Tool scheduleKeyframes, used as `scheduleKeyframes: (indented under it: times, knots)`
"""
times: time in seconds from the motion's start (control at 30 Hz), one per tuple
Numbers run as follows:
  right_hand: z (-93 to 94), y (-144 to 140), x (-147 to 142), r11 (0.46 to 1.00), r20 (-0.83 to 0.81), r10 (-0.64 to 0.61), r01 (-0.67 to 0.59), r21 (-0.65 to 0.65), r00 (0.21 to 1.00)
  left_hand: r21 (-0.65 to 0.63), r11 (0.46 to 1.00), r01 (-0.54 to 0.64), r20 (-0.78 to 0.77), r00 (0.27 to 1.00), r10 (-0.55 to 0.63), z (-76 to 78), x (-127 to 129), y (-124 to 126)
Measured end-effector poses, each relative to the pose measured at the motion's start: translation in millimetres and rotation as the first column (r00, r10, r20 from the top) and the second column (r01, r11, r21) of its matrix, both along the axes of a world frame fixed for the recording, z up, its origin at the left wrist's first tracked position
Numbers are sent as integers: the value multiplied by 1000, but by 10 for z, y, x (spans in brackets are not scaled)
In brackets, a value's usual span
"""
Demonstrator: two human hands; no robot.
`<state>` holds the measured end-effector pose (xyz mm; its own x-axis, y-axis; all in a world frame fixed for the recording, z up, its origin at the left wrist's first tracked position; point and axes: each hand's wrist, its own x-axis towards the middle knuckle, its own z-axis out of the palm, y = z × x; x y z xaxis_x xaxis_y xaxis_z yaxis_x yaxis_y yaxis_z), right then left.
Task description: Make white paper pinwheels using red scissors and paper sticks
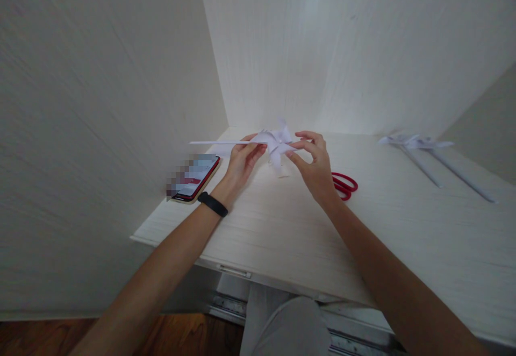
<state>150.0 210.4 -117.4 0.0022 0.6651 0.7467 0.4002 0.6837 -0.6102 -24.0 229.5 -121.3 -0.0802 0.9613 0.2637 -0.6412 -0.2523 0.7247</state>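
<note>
A white paper pinwheel is held between my two hands above the desk. My left hand is closed around its thin white stick close to the blades, and the stick's free end points left. At the other side, my right hand pinches the tip of one blade between thumb and index finger, with its other fingers loosely curled. Red-handled scissors lie beside my right wrist, their blades hidden behind it. A dark band sits around my left wrist.
A phone with a lit, partly blurred screen lies left on the white desk, near the side wall. Finished-looking paper pinwheels with rolled sticks rest at the right. A back wall rises behind. Below the front edge is a drawer rail.
</note>
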Motion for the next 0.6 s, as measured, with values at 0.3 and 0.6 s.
scheduleKeyframes:
  times: [0.3,0.6]
  knots:
    - [-33,38,8,1000,-10,-23,22,-18,1000,-14,998,69,-29,997,-69,-60,21,-3]
    - [-38,42,21,997,4,-80,80,-2,997,-43,996,75,-120,990,-79,-38,57,-60]
